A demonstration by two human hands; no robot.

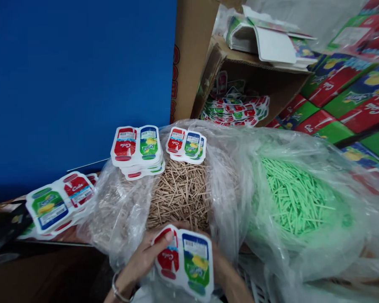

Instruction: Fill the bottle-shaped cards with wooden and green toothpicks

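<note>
A left hand (pixel 147 252) holds a die-cut Cola-and-Sprite card (pixel 181 261), thumb pressed on the red Cola half, at the near side of a clear plastic bag (pixel 225 202) of brown sticks (pixel 180 195). The right hand (pixel 217 256) is mostly hidden behind the card's Sprite half; its grip cannot be told. Likely light and fairly stiff, with a slick printed face, the card could crease if squeezed; its white borders look the best hold. Two matching stacks, one larger (pixel 137 145), one smaller (pixel 185 145), rest at the bag's far side. Green sticks (pixel 298 198) fill the next bag; beyond stands an open cardboard box (pixel 281 86) of more cards (pixel 235 110).
</note>
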